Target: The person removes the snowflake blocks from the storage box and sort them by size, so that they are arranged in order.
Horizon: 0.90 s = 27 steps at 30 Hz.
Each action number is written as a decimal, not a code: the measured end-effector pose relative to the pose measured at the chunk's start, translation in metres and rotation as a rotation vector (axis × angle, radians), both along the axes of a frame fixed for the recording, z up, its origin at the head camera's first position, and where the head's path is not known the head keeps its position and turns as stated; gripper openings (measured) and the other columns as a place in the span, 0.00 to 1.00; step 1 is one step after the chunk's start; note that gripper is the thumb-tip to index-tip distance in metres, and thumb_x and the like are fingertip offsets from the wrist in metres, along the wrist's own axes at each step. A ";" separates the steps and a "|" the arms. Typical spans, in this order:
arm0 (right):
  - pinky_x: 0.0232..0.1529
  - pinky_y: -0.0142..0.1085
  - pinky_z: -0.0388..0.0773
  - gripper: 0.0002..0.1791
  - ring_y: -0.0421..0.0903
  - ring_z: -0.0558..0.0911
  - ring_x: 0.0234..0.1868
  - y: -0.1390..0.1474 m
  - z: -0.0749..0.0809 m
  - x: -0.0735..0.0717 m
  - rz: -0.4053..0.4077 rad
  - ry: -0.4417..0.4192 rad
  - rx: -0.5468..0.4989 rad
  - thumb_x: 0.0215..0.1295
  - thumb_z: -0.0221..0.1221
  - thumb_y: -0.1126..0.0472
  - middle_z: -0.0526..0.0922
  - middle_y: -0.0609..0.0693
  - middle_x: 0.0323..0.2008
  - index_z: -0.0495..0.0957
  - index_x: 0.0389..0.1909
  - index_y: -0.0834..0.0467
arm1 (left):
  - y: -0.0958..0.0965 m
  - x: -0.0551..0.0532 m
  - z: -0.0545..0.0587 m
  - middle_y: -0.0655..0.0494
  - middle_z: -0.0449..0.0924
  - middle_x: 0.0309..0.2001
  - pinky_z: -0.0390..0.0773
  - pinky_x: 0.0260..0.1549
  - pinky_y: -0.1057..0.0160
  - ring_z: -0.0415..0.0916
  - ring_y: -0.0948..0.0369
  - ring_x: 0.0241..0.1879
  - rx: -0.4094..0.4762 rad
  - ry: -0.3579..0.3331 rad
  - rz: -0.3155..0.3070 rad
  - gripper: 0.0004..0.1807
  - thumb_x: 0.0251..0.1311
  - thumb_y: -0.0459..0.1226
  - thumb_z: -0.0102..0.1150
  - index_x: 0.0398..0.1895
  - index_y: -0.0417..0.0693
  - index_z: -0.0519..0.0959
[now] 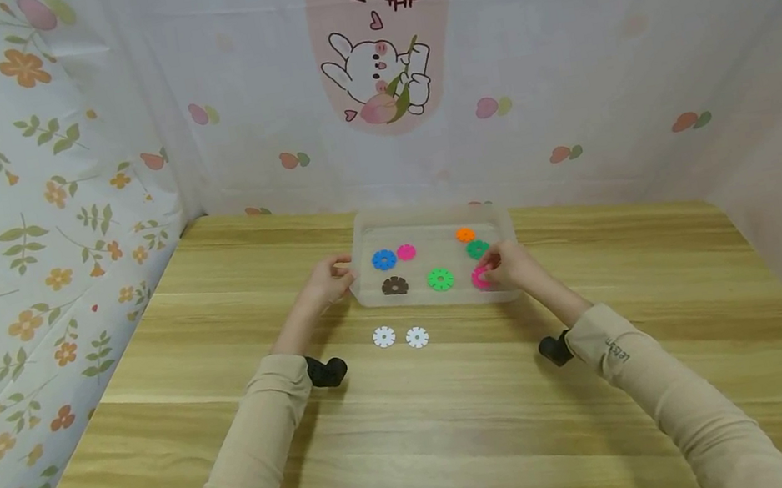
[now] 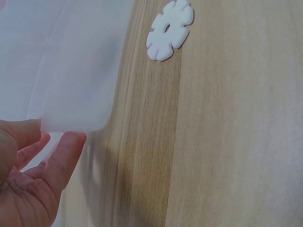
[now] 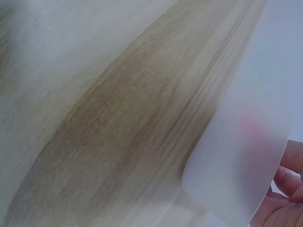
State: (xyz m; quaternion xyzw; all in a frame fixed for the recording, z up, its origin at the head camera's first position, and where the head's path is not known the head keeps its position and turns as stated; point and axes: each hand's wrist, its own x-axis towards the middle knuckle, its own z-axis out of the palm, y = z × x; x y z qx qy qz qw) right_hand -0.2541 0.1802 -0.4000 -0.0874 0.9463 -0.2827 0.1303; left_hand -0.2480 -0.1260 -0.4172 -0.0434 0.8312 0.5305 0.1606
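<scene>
A shallow translucent plastic box holds several notched snowflake discs. My left hand grips the box's left end, thumb at the rim and fingers against the wall. Over the right front corner, my right hand pinches a pink disc, partly covered by the fingers. Seen from the right wrist, the pink shows only as a blur through the box wall. Also in the box lie a blue disc, a small pink disc, a brown disc, and a bright green disc.
An orange disc and a dark green disc lie at the box's right. Two white discs, a left one and a right one, rest on the wooden table before it. A printed curtain hangs behind.
</scene>
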 end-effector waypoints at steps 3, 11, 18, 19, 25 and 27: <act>0.32 0.31 0.70 0.09 0.47 0.73 0.32 -0.001 0.001 0.000 -0.004 0.000 -0.028 0.55 0.59 0.71 0.77 0.57 0.29 0.78 0.37 0.71 | 0.000 0.000 -0.001 0.36 0.67 0.57 0.76 0.46 0.58 0.72 0.51 0.48 0.002 -0.002 -0.001 0.23 0.66 0.32 0.45 0.64 0.41 0.60; 0.30 0.29 0.70 0.10 0.47 0.75 0.32 -0.003 0.006 0.003 0.016 -0.003 -0.075 0.56 0.60 0.69 0.77 0.55 0.28 0.79 0.38 0.71 | -0.001 0.000 -0.001 0.36 0.67 0.56 0.76 0.47 0.57 0.72 0.51 0.48 0.014 -0.003 -0.009 0.24 0.66 0.32 0.45 0.65 0.40 0.59; 0.34 0.34 0.76 0.09 0.54 0.79 0.36 -0.006 0.008 0.004 0.081 0.054 -0.112 0.53 0.61 0.70 0.80 0.61 0.31 0.80 0.35 0.70 | -0.001 0.002 -0.001 0.35 0.67 0.56 0.76 0.44 0.59 0.73 0.51 0.47 0.010 0.010 -0.011 0.24 0.66 0.32 0.45 0.65 0.39 0.59; 0.34 0.34 0.76 0.09 0.54 0.79 0.36 -0.007 0.008 0.004 0.082 0.053 -0.116 0.54 0.61 0.70 0.80 0.61 0.31 0.80 0.35 0.70 | -0.001 0.002 -0.001 0.35 0.68 0.56 0.76 0.44 0.59 0.73 0.51 0.47 0.008 0.010 -0.010 0.24 0.66 0.32 0.45 0.65 0.39 0.59; 0.32 0.30 0.74 0.08 0.52 0.79 0.36 -0.010 0.009 0.006 0.062 0.030 -0.112 0.56 0.59 0.69 0.79 0.59 0.31 0.80 0.36 0.69 | -0.001 0.002 -0.001 0.35 0.68 0.56 0.77 0.46 0.58 0.73 0.51 0.47 0.007 0.013 -0.009 0.24 0.66 0.32 0.45 0.65 0.39 0.59; 0.31 0.29 0.74 0.09 0.51 0.79 0.36 -0.011 0.010 0.007 0.059 0.024 -0.120 0.56 0.59 0.69 0.79 0.59 0.31 0.80 0.37 0.70 | -0.001 0.001 -0.001 0.35 0.68 0.56 0.76 0.48 0.56 0.72 0.50 0.48 0.011 0.012 -0.008 0.24 0.66 0.32 0.45 0.65 0.39 0.59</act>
